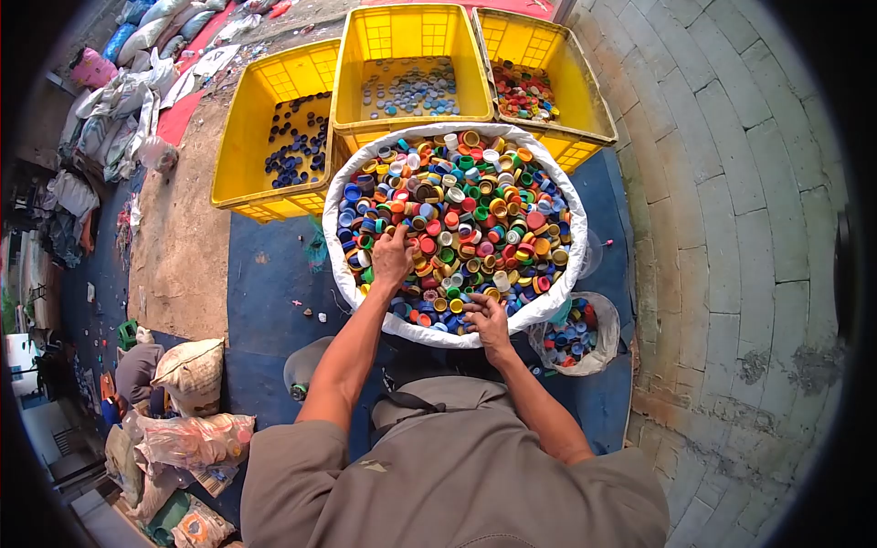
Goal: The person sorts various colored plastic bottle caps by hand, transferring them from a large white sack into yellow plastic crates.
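A big white-rimmed sack in front of me is filled with mixed plastic bottle caps in red, blue, green, yellow, orange and white. My left hand reaches into the left part of the heap, its fingers bent together and pointing down among the caps. Whatever lies between those fingertips is too small to make out. Near the sack's front rim, my right hand rests over the caps with its fingers apart and slightly curled. Blue and yellow caps lie right beside its fingertips.
Behind the sack stand three yellow crates: the left crate with dark blue caps, the middle crate with pale blue ones, the right crate with red and orange ones. A smaller bag of caps sits at right, beside a block wall.
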